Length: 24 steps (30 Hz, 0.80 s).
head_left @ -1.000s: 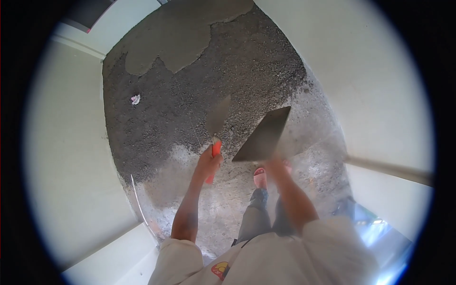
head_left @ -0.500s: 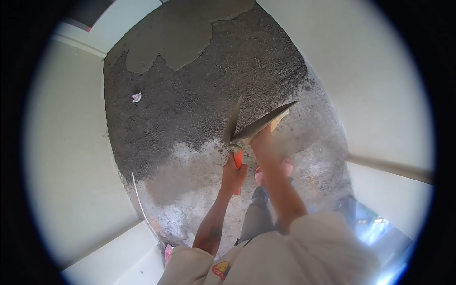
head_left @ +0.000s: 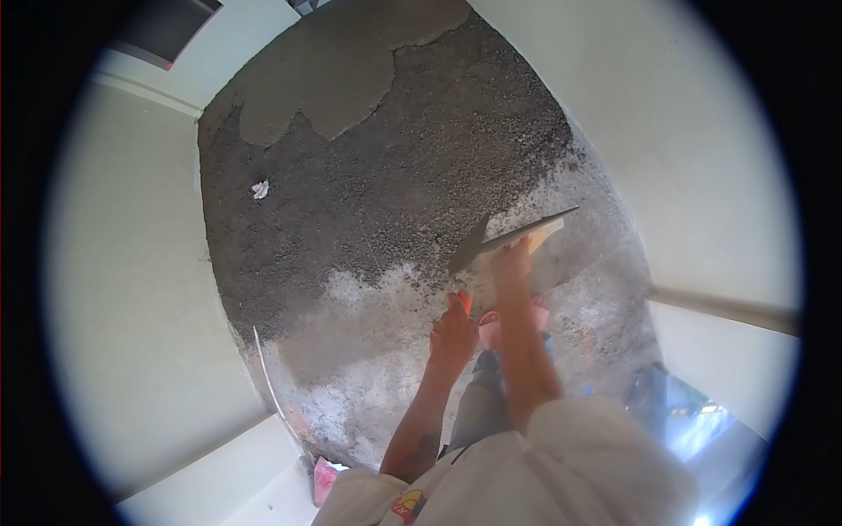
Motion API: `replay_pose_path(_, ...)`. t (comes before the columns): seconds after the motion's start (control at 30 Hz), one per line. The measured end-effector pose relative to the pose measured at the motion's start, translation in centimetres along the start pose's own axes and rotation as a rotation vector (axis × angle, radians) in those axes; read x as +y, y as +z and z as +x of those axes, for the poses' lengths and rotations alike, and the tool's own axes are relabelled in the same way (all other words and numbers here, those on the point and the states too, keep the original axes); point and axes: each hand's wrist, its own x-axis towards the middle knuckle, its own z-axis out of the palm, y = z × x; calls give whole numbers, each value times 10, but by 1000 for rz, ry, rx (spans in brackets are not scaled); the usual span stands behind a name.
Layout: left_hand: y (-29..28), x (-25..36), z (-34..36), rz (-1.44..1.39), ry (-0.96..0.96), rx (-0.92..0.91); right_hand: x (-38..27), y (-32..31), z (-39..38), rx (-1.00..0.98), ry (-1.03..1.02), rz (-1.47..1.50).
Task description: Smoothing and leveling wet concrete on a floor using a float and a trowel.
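Note:
My left hand [head_left: 454, 335] is closed round the orange handle [head_left: 466, 302] of a pointed trowel [head_left: 469, 247], its grey blade aimed away from me and leaning right. Just to its right, my right hand [head_left: 511, 261] grips the pale wooden handle of a plastering trowel [head_left: 531, 229]. That tool's flat, long blade is seen nearly edge-on, with its left end close to the pointed blade; whether the two touch, I cannot tell. Both tools are over the border between the dark gritty layer [head_left: 368, 197] and the pale dusty floor [head_left: 351, 337].
Smooth wet-looking mortar [head_left: 324, 79] covers the far floor. A crumpled pink-and-white scrap [head_left: 260, 188] lies on the dark layer. Pale walls [head_left: 132, 263] stand at both sides. Pink footwear [head_left: 489, 331] shows below my arms; a pink bag [head_left: 325, 480] lies at the lower left.
Both hands and tools have shifted right. The pointed trowel's blade has turned, showing more of its face. The plastering trowel's blade is tilted less steeply.

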Motion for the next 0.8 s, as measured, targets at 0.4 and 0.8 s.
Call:
replay_pose_path(0.4, -22, -40, -41, -430, -122, -150, -52, 26, 45, -199, -207, 133)
replay_pose_path(0.8, -58, 25, 25, -1682, -258, -794, -17, -53, 14, -869, -248, 62)
